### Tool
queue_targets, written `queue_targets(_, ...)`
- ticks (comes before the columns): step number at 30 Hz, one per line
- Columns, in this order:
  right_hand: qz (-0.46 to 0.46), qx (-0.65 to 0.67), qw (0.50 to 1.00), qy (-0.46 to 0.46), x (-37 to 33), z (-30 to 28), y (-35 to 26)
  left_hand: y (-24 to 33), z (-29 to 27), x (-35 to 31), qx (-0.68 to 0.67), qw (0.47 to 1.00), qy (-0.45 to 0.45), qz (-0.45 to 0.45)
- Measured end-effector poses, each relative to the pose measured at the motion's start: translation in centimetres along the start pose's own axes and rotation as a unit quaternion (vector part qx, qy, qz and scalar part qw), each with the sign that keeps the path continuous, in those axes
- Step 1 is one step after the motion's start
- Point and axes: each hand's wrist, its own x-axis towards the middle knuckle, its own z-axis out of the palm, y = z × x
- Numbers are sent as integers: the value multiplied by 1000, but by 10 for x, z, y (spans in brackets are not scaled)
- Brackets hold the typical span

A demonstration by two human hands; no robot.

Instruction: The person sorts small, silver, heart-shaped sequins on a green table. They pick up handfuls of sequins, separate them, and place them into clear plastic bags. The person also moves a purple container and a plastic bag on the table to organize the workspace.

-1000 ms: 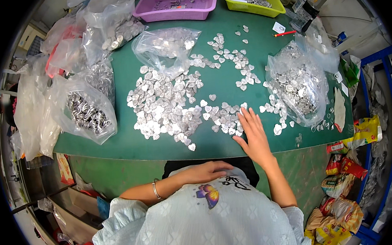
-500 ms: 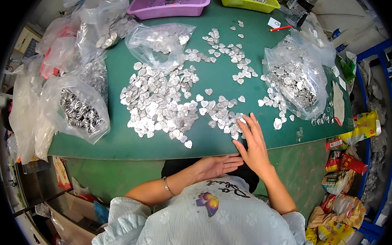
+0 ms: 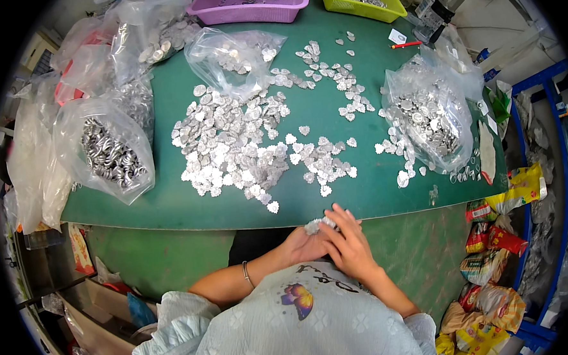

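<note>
At the front edge of the green table, my left hand (image 3: 300, 246) is palm up, cupped under a small cluster of silver scalloped metal pieces (image 3: 318, 225). My right hand (image 3: 350, 246) lies over that palm, fingers apart and slightly bent, their tips by the cluster; it covers part of the left fingers. Just beyond, a small group of the same leaf- or heart-shaped pieces (image 3: 322, 161) is spread on the table. To its left lies a much larger pile of pieces (image 3: 234, 151).
Clear bags stand around the work: one of metal rings (image 3: 113, 157) at left, one of silver pieces (image 3: 428, 115) at right, another (image 3: 233, 58) behind the pile. A purple basket (image 3: 250, 13) and a yellow-green basket (image 3: 362, 6) line the far edge of the table (image 3: 138, 214).
My right hand has drawn back from the small group to my left palm. A cluster of pieces now rests there, and the near part of the group has thinned.
</note>
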Motion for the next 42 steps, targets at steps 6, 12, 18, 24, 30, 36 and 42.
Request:
queue_targets(6,-102,31,994,16,-12,7,1,3,7,-10,53,997,55,14)
queue_targets(12,-142,-9,990,3,10,3,-9,9,21,-21,203,965,166,2)
queue_targets(18,-153,-66,984,70,-17,9,8,7,2,-12,167,971,169,3)
queue_targets(24,182,-250,901,306,16,-56,40,6,12,-14,201,941,271,-34)
queue_targets(30,229,-237,889,316,16,-54,78,5,16,-14,251,933,250,-58)
queue_targets(36,166,-269,901,298,18,-56,85,5,16,-16,241,939,240,-43)
queue_targets(42,89,-167,935,298,30,-53,78,1,19,-11,253,933,255,-36)
